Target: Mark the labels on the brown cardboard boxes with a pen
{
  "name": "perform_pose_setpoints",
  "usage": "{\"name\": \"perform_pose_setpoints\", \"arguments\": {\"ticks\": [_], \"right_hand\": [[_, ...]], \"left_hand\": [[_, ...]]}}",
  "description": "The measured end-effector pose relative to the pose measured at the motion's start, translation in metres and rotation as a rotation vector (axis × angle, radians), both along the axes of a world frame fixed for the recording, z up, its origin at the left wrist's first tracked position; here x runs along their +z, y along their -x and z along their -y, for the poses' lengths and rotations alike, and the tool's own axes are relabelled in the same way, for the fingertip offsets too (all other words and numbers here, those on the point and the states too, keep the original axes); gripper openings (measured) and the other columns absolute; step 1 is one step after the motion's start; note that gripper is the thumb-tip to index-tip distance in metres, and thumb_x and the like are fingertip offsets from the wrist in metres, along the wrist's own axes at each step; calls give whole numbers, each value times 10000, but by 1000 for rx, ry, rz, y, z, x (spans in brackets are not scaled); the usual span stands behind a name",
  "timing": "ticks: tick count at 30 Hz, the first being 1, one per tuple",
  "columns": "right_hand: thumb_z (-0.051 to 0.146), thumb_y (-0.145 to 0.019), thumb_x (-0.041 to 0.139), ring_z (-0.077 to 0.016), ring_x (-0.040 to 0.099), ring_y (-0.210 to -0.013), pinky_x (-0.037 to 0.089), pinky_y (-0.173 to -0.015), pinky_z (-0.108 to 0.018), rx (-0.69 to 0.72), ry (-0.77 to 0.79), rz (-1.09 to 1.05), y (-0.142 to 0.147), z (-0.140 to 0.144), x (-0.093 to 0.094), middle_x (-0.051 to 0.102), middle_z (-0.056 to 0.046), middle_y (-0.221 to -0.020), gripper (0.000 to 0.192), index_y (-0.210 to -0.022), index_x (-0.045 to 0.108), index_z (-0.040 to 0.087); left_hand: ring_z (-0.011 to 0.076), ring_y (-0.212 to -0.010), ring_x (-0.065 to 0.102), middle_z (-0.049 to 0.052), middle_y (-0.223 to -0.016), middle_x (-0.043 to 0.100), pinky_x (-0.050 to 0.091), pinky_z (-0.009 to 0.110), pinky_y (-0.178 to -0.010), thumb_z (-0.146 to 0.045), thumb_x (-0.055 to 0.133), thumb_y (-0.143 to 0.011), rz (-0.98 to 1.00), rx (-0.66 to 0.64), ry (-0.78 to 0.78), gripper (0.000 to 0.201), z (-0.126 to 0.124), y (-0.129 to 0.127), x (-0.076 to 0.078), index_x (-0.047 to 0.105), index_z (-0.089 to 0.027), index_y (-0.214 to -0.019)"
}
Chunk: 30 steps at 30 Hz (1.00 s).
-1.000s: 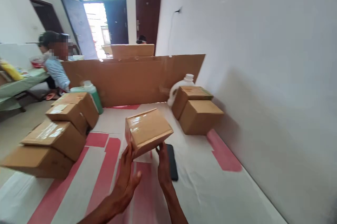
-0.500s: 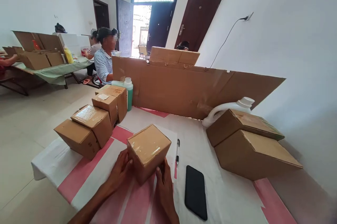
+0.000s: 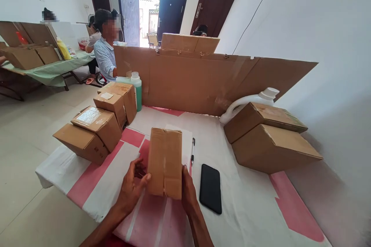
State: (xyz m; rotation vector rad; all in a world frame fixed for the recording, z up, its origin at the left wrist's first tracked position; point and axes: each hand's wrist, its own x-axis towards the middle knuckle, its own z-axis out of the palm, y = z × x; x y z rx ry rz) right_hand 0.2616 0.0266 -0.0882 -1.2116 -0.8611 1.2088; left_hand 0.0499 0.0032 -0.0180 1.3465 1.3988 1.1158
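A small brown cardboard box (image 3: pixel 165 162) is held up in front of me, a taped seam running down the face turned toward me. My left hand (image 3: pixel 133 185) is at its lower left edge, thumb touching the cardboard and the other fingers curled beside it. Against the right side lies my right hand (image 3: pixel 188 189), its thumb along the edge and the remaining fingers hidden behind the box. A black pen (image 3: pixel 193 152) and a black phone (image 3: pixel 210 189) lie on the cloth to the right.
Several cardboard boxes (image 3: pixel 100 123) stand at left beside a green bottle (image 3: pixel 136 91). More boxes (image 3: pixel 275 146) and a white jug (image 3: pixel 249 102) are at right. A cardboard panel (image 3: pixel 185 80) crosses the table's back. A person (image 3: pixel 106 50) sits beyond it.
The box has been turned and tilted, so a seamed face now points at me instead of the taped top. My hands shifted with it. The whole view has tipped downward.
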Motion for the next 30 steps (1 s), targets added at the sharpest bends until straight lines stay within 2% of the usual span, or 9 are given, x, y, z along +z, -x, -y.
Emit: {"name": "perform_pose_setpoints", "arguments": {"ticks": [6, 10, 13, 15, 18, 20, 22, 26, 30], "right_hand": [[731, -956, 398, -274, 435, -1468, 341, -1212, -506, 128, -44, -42, 11, 7, -2, 508, -43, -1568, 676, -1476, 538, 323], [713, -928, 492, -272, 395, -1494, 302, -1243, -483, 92, -20, 150, 12, 5, -7, 483, -49, -1585, 696, -1490, 522, 302], [665, -908, 568, -281, 400, -1491, 336, -1230, -479, 80, -4, 192, 10, 1, -12, 466, -57, -1596, 682, -1486, 519, 305], [634, -885, 621, -300, 419, -1479, 371, -1206, -499, 78, -18, 169, 14, 0, -20, 430, -79, -1615, 740, -1526, 449, 307], [584, -748, 791, -356, 389, -1488, 349, -1203, -566, 32, -69, 243, 26, 1, -34, 346, -146, -1645, 1071, -1611, 237, 274], [552, -686, 850, -388, 318, -1515, 288, -1218, -615, -16, -101, 371, 35, 2, -41, 307, -175, -1652, 1228, -1633, 132, 246], [538, -692, 851, -410, 287, -1520, 252, -1219, -653, -43, -116, 485, 41, 3, -45, 318, -165, -1645, 1230, -1638, 116, 259], [519, -652, 882, -453, 385, -1450, 298, -1194, -671, -93, -153, 516, 38, 1, -49, 424, -99, -1595, 1203, -1622, 190, 358], [505, -625, 906, -473, 304, -1487, 271, -1193, -702, -77, -215, 573, 28, 10, -58, 268, -75, -1682, 1321, -1631, 56, 403]], "left_hand": [[304, -1287, 587, 173, -1487, 525, 484, 485, -1065, -605, 614, -905, 113, 70, -7, 708, -55, 16, -12, 441, -215, -1470], [353, -1390, 501, 194, -1558, 439, 439, 517, -1112, -640, 744, -777, 76, 68, -41, 894, -96, 23, -19, 424, -215, -1496], [364, -1466, 407, 197, -1624, 336, 373, 529, -1162, -727, 666, -793, 103, 114, -70, 925, -136, 25, -22, 393, -226, -1521], [362, -1481, 379, 191, -1608, 375, 347, 535, -1174, -777, 582, -819, 127, 131, -70, 872, -163, 23, -24, 450, -223, -1480], [335, -1404, 475, 174, -1424, 601, 394, 491, -1145, -809, 507, -833, 162, 70, -81, 807, -191, 18, -24, 596, -184, -1335], [321, -1293, 565, 158, -1272, 700, 445, 458, -1098, -811, 485, -835, 174, 9, -86, 792, -199, 15, -25, 663, -146, -1227], [317, -1213, 605, 145, -1186, 735, 464, 446, -1069, -806, 492, -828, 174, -22, -85, 776, -200, 15, -25, 697, -123, -1137], [319, -1197, 606, 135, -1179, 735, 430, 434, -1091, -776, 531, -820, 153, -14, -87, 718, -187, 21, -26, 704, -127, -1077], [316, -1166, 627, 142, -1178, 729, 445, 428, -1061, -750, 506, -857, 126, 34, -95, 685, -161, 25, -29, 686, -137, -1103]]}}
